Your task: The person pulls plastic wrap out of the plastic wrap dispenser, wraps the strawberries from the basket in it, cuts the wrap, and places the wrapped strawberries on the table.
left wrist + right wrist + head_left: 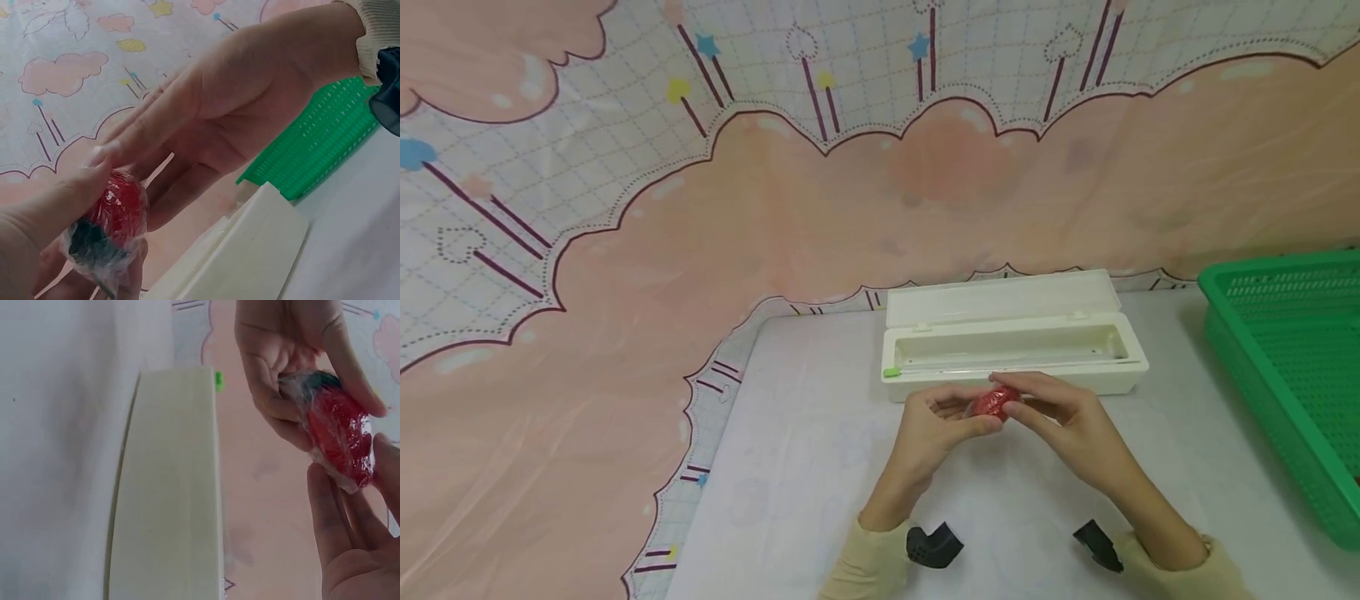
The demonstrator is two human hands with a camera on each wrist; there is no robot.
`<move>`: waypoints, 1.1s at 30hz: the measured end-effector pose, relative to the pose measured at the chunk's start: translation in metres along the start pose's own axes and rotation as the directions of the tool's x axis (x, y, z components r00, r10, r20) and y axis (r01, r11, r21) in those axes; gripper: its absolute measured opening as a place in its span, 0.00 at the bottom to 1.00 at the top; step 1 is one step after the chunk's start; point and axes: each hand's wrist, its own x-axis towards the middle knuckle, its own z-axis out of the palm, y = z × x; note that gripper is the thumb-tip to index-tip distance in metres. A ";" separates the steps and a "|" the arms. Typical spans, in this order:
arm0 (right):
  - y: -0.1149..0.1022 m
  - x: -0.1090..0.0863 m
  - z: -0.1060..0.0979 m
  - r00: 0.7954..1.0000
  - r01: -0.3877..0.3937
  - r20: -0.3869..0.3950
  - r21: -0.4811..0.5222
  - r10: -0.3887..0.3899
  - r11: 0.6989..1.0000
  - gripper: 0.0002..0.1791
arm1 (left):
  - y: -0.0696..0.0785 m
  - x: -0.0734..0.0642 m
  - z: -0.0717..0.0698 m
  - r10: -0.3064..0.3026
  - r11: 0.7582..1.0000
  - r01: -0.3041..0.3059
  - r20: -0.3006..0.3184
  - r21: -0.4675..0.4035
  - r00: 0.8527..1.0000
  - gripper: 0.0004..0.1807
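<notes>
Both hands hold a red strawberry (992, 403) with a dark green top, wrapped in crinkled clear cling film (334, 464). My left hand (942, 425) grips it from the left, around the green end. At the red end, the thumb and fingertips of my right hand (1073, 423) pinch the film-covered tip. In the left wrist view the wrapped strawberry (122, 203) hangs between the two hands, its thin dark stalk pointing down. Directly behind the hands is a long white cling film box (1015, 382), its lid (1003, 302) raised; a green slider (891, 372) sits at the left of its front edge.
A green perforated basket (1262, 392) stands at the right. White cloth covers the table (790, 450), and a patterned pink sheet (820, 225) rises behind it. Black wrist mounts (934, 546) are at both sleeves.
</notes>
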 end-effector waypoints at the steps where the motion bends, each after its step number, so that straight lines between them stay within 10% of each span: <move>1: 0.000 0.000 0.001 1.000 0.000 -0.007 -0.005 0.000 1.000 0.21 | 0.000 0.000 0.000 0.000 1.000 0.000 -0.004 0.000 1.000 0.20; 20: 0.001 0.003 0.006 0.987 -0.149 -0.051 0.058 0.152 0.987 0.19 | 0.003 0.006 -0.008 -0.111 0.972 0.072 -0.170 -0.222 0.979 0.24; 33: 0.002 0.002 0.011 0.978 -0.207 0.038 0.028 0.205 0.978 0.25 | 0.002 0.005 -0.004 -0.054 0.988 0.028 -0.171 -0.151 0.984 0.22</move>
